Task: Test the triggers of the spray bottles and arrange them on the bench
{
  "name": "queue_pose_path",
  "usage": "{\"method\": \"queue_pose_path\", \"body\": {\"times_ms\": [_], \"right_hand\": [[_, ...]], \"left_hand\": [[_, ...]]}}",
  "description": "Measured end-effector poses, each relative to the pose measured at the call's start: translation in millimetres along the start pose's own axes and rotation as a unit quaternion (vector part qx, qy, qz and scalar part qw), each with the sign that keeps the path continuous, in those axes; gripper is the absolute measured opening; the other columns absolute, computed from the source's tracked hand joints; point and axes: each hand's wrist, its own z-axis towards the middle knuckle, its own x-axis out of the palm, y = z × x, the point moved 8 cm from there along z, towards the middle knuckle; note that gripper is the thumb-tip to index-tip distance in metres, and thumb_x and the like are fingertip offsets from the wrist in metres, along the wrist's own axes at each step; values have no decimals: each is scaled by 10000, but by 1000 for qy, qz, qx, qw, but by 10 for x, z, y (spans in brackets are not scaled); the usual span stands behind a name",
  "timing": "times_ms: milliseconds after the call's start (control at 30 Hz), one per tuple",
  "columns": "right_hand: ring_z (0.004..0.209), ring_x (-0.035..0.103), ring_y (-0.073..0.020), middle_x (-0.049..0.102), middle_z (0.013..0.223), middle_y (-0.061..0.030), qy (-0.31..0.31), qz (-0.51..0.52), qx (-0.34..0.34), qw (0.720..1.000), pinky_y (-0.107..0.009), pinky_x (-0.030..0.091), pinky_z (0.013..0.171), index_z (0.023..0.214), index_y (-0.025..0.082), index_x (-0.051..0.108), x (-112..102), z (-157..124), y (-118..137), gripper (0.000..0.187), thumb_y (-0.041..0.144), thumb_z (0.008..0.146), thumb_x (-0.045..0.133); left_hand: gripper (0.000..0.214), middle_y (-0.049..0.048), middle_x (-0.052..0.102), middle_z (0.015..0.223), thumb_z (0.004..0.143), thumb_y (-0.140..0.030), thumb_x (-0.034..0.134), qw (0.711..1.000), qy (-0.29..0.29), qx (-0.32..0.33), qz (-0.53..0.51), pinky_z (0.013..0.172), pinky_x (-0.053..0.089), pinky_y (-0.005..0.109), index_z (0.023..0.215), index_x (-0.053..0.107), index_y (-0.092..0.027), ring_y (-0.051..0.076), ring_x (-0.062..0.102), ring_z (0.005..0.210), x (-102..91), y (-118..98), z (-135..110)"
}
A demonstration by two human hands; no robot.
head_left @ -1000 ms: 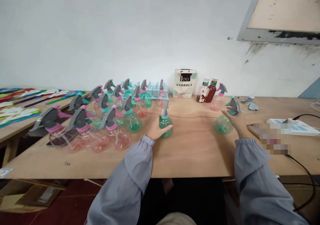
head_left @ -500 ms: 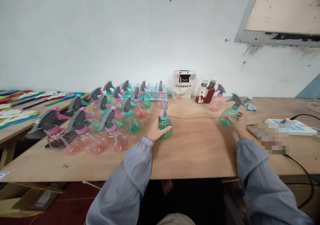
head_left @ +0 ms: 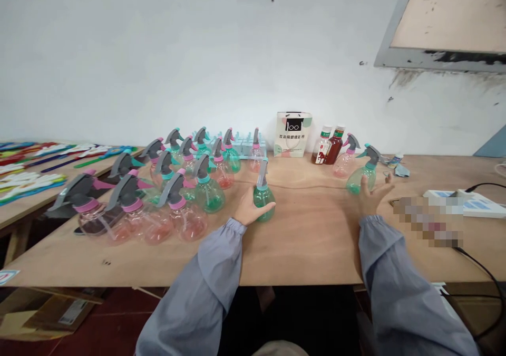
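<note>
Just right of and below frame centre, a central spray bottle: translucent green, bulbous, turquoise-collared, slim grey head seen edge-on; standing upright on the tabletop, partly covered around its lower body. Right part of the frame, well apart, a farther spray bottle: likewise translucent green and rounded, roughly upright, turquoise nozzle pointing left, grey at the back.

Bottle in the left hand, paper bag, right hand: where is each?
Bottle [head_left: 264, 195], head view: on its green body.
Paper bag [head_left: 290, 148], head view: on its printed front.
Right hand [head_left: 372, 200], head view: on its middle.
</note>
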Motion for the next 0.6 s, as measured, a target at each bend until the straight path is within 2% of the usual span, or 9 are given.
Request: {"method": "queue_pose_path", "body": {"times_ms": [33,100,167,233,300,367,467,533,600], "right_hand": [[1419,329,-336,341,1452,-226,-8,34,-31,999,-611,293,1134,1438,158,226,-22,-70,196,786,633,867,484],[1346,429,-326,437,1376,-188,38,95,-116,988,-588,371,1091,1369,178,349,41,-285,687,683,573,851,556],[1307,491,-309,505,1341,-158,172,148,-178,957,-561,381,1106,1338,207,419,260,-605,1206,610,501,844,621],[1322,496,-293,495,1396,-159,307,209,-184,910,-534,374,1133,1401,226,381,496,-949,1645,685,472,831,669],[1395,429,-286,402,1502,-167,378,288,-134,870,-508,357,1157,1468,247,292,662,-1157,1948,827,500,800,710],[1424,393,-268,382,1532,-141,411,351,-68,839,-472,346,1169,1475,277,293,790,-1219,2116,861,522,777,734],[1316,506,-246,494,1449,-106,453,409,2,792,-439,412,1113,1426,301,391,922,-1184,2189,754,517,787,726],[1178,593,-239,585,1326,-94,472,423,22,773,-425,480,1026,1361,296,478,957,-1142,2158,657,504,788,724],[1093,619,-235,633,1213,-82,463,421,29,779,-415,507,972,1273,284,561,949,-1089,2090,564,481,774,733]], "left_hand": [[699,150,633,1282,740,-448,734,1000,-5,-12,9,1055,463,497,1331,465,-189,322,602,1223,23,18,-9],[579,154,648,1233,796,-402,660,999,-18,-32,32,1045,457,506,1299,486,-175,322,609,1198,92,28,-35],[532,162,623,1272,837,-332,575,998,-19,-33,56,1063,431,511,1333,469,-171,321,579,1236,207,-29,-71],[596,166,579,1338,841,-305,545,997,-1,-22,74,1072,414,516,1411,414,-189,323,543,1279,353,-133,-121],[690,159,549,1375,827,-343,577,996,24,-10,84,1069,406,531,1470,356,-229,334,521,1301,486,-239,-184],[730,146,571,1342,799,-409,631,995,43,11,84,1069,395,549,1466,372,-261,344,529,1283,567,-320,-235],[567,122,623,1246,836,-440,601,998,16,50,34,1071,402,519,1360,481,-260,306,578,1202,520,-349,-166],[410,118,623,1213,907,-406,500,997,-64,48,-16,1064,420,469,1280,513,-237,263,586,1175,353,-262,52],[354,125,594,1225,931,-363,457,985,-170,14,-40,1076,410,430,1249,497,-211,238,556,1204,145,-100,392]]}}
